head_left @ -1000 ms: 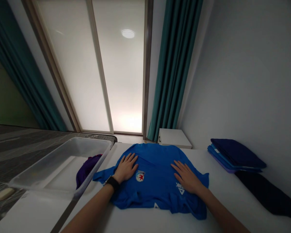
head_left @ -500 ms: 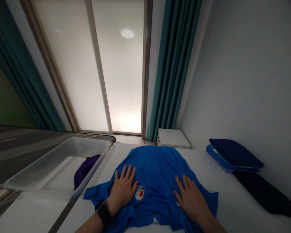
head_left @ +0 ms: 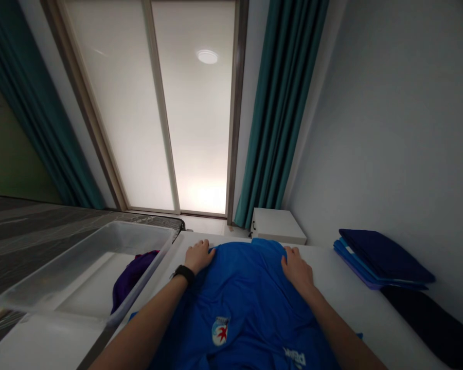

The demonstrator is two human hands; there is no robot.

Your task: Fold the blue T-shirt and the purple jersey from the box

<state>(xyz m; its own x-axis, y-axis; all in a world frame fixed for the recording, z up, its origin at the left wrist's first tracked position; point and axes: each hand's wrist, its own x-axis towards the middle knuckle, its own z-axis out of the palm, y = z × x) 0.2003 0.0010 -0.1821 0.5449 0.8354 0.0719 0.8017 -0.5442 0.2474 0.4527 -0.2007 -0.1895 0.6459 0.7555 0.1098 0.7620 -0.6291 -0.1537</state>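
Observation:
A blue T-shirt (head_left: 250, 293) lies spread on the white table, with a round red-and-white crest and white "PEAK" lettering on its front. My left hand (head_left: 198, 256), below a black watch, is at the shirt's far left corner, its fingers curled over the edge. At the far right corner my right hand (head_left: 298, 268) has its fingers bent over the cloth edge in the same way. The fingertips of both hands are partly hidden. Between them the far edge looks slightly folded, and the cloth is wrinkled in the middle.
To the left, a clear plastic bin (head_left: 139, 231) holds a purple garment (head_left: 133, 277). A stack of folded dark blue and blue clothes (head_left: 384, 257) lies at the right by the wall, above a black garment (head_left: 428, 321). A white cabinet (head_left: 280, 226) stands beyond the table.
Both hands have moved from lying flat on the middle of the shirt to its far corners, where the fingers now curl. The shirt has shifted slightly towards me.

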